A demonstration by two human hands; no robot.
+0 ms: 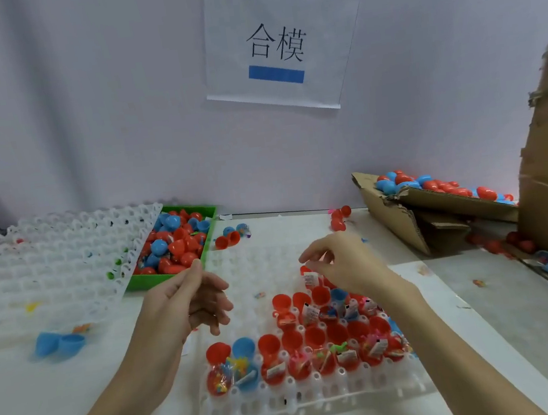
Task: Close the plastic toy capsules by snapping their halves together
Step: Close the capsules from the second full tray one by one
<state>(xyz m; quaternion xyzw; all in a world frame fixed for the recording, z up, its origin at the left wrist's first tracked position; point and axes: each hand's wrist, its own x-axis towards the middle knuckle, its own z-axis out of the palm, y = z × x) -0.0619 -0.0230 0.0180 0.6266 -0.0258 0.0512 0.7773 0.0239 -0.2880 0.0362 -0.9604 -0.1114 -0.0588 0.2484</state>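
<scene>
Both hands hover over the white tray point(324, 404), which keeps the open capsules point(304, 352) upright with toys showing, presumably so the halves can be folded shut in rows; they sit just below and between the wrists. The left hand point(188, 304) hangs loosely curled and holds nothing; the right hand point(345, 264) reaches down with fingers relaxed over a red capsule point(310, 277) beneath its fingertips, though whether it touches I cannot tell; beyond the left hand a green bin point(204, 212) holds more capsules.

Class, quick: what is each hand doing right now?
Left hand: open, fingers loosely curled, holding nothing.
Right hand: open above the tray, holding nothing visible.
</scene>
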